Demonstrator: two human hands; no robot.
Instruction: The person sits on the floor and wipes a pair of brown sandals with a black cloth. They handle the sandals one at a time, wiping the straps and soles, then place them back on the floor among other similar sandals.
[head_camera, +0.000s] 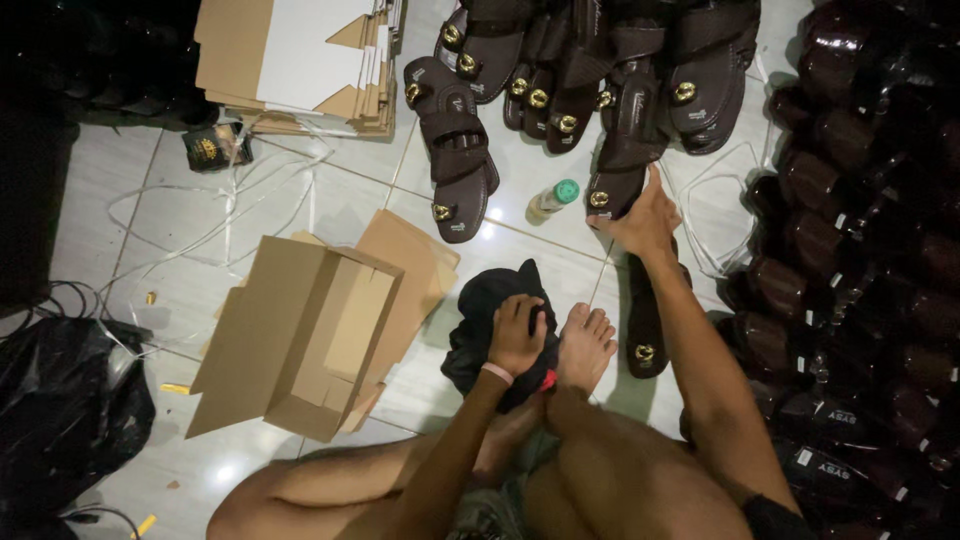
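The right hand closes on a brown sandal at about one o'clock, best pulled out slowly so the pile is not disturbed, while the left hand grips a black cloth near the foot.

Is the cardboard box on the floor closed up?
No, the cardboard box lies on its side with its flaps open, beside the left hand, which grips a black cloth.

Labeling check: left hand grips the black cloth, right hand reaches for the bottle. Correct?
Not quite. The right hand is on a brown sandal, not the bottle, which stands untouched beside it. The left hand does grip the black cloth. The head view shows it.
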